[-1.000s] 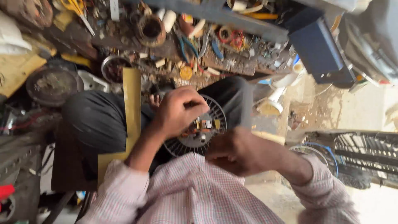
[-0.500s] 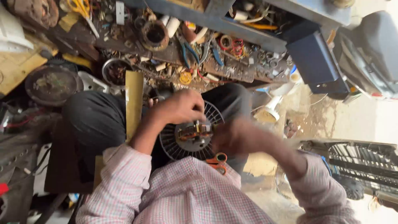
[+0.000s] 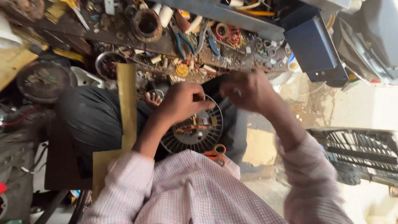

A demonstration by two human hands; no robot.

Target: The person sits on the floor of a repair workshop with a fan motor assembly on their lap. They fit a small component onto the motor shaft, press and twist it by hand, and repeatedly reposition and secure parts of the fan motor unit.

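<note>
Cluttered workbench [image 3: 124,39] fills the upper part of the frame: pliers, tape rolls, wire bits, a round metal cup, a blue box at upper right. Lower down, the person's checked shirt and dark trousers; a yellow strip [image 3: 126,103] lies across the lap at left-centre.

Left hand [image 3: 182,101] sits centre frame, fingers pinched together on the top edge of the round slotted motor part [image 3: 195,132], which rests on the lap just below centre w/ small orange and red bits on its hub. Orange-handled scissors [image 3: 216,152] lie just below it, touching the shirt edge.

Change vs half a sec ago: right hand [image 3: 246,89] was low, beside the disc at its right edge; now it's lifted up and away, upper centre, motion-blurred, near the bench edge. Fingers look curled, but whether they hold anything can't tell — too blurred. Left hand has kept its pinch on the disc throughout, so the part is steadied by one hand only while the other is off it. Disc itself hasn't shifted much on the lap.
</note>
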